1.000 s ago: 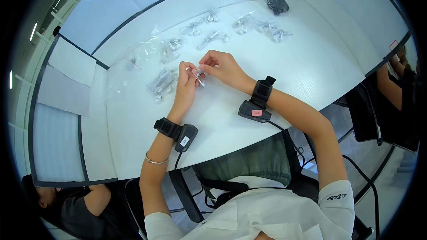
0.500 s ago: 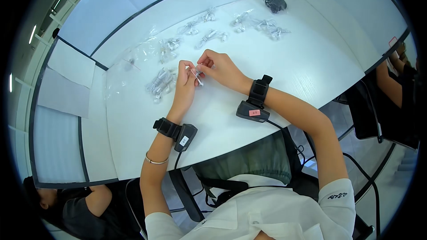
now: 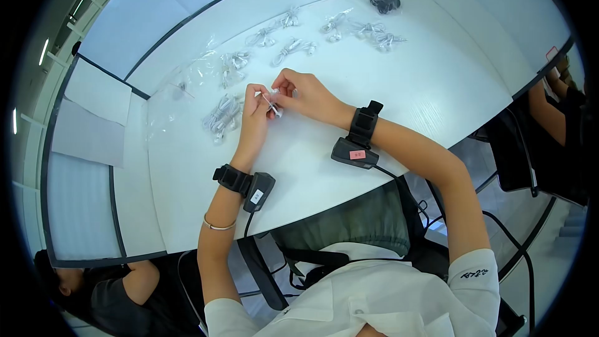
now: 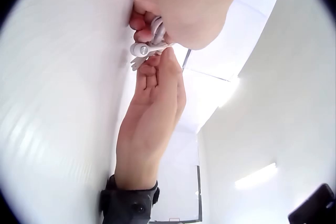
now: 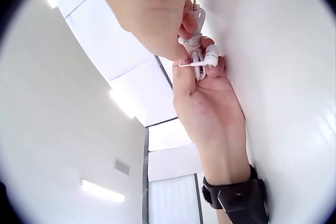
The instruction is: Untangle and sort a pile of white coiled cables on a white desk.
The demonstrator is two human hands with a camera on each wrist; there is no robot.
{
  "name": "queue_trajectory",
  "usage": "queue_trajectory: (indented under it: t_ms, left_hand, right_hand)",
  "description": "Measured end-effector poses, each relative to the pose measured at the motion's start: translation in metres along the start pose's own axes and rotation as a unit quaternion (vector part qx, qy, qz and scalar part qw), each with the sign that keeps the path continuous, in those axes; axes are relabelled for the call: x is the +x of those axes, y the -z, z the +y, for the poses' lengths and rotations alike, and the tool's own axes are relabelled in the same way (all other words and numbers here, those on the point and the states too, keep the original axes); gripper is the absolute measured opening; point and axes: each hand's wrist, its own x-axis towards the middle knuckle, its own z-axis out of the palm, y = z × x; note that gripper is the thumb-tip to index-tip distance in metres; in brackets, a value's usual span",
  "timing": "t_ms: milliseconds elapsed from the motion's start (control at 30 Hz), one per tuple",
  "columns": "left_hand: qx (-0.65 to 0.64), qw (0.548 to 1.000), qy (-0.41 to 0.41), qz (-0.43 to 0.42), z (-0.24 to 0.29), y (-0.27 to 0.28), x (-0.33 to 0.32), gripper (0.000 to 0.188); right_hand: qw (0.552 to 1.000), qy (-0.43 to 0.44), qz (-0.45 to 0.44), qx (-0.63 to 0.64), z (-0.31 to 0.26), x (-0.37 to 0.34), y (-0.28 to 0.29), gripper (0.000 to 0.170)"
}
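Observation:
Both hands hold a small bundle of white earphones (image 3: pixel 274 110) between them, over the table. My left hand (image 3: pixel 254 115) grips the coiled cord in curled fingers. Opposite it, the thumb and fingertips of my right hand (image 3: pixel 312 97) pinch at the bundle. In the right wrist view a white earbud (image 5: pixel 211 57) hangs out beside the left fingers, and a metal plug (image 5: pixel 195 5) sticks out at the top of the coil. The left wrist view shows the earbud (image 4: pixel 139 50) between the two hands; part of the cord is hidden by fingers.
Left of the hands lies a pile of bundled white cords (image 3: pixel 221 115). Further bagged cord bundles (image 3: pixel 293 51) lie behind, with more (image 3: pixel 377 36) toward the back right. A dark bagged object (image 3: pixel 382 0) sits near the back panel. Clear plastic bags (image 3: pixel 187 81) lie at the left.
Both hands stay together on the earphones, with only slight finger movement. The whole scene has shifted a little up and left as the head camera moved.

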Motion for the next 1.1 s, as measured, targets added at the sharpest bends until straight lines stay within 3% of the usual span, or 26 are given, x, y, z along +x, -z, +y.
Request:
queue_trajectory:
  t_ms: [200, 700, 1100]
  left_hand:
    - [-0.039, 0.999, 0.016, -0.018, -0.007, 0.006, 0.004, 0.011]
    - [-0.049, 0.998, 0.032, -0.026, -0.005, 0.004, 0.007, 0.027]
    - [-0.052, 0.998, 0.022, 0.000, 0.002, -0.006, 0.003, 0.021]
  right_hand:
    - [0.998, 0.033, -0.015, -0.043, 0.002, 0.002, 0.001, 0.027]
    - [0.980, 0.108, 0.014, -0.168, -0.011, -0.001, 0.002, 0.021]
    - [0.958, 0.126, 0.020, -0.258, -0.014, -0.003, -0.003, 0.018]
